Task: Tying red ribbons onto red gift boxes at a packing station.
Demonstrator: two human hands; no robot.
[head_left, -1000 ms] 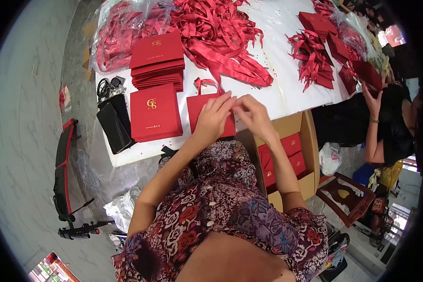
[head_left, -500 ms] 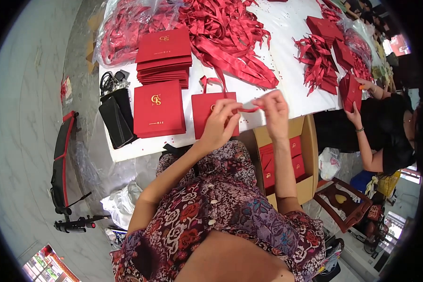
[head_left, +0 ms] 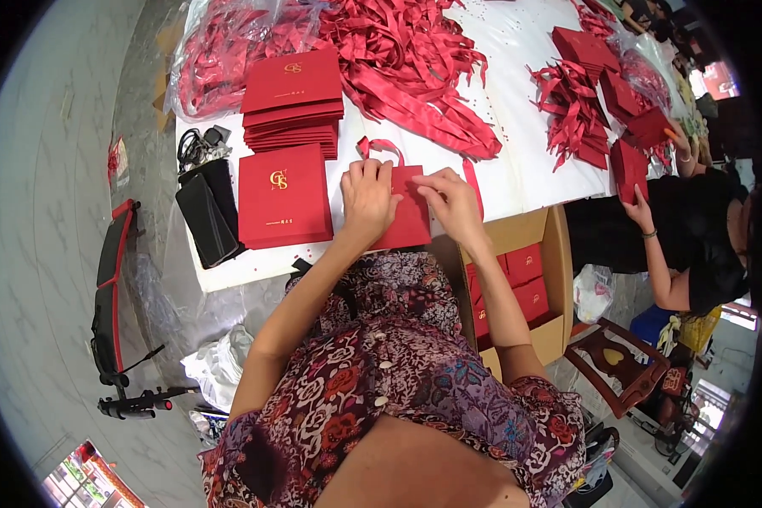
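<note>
A flat red paper bag (head_left: 413, 227) lies at the table's front edge, partly covered by my hands. My left hand (head_left: 367, 200) is over its left part, fingers bent at the top edge and thumb on the front, gripping it. Just to the right, the thumb and index finger of my right hand (head_left: 454, 203) are pinched at the bag's upper right; a thin piece of ribbon seems to be between them, mostly hidden. One red ribbon (head_left: 387, 146) loops above the bag's top edge. Another red ribbon end (head_left: 472, 179) trails behind my right hand.
Left of the bag stand red bag stacks (head_left: 284, 196), a black phone case (head_left: 203, 222) and cables (head_left: 199, 146). Loose red ribbons (head_left: 406, 59) pile up behind. A cardboard box (head_left: 555, 296) with red bags stands below the edge. At right, a co-worker's hand (head_left: 642, 212) holds a red bag.
My left hand has moved left and flattened onto the bag. My right hand has come down and left to the bag's front, from holding the ribbon stretched in the air.
</note>
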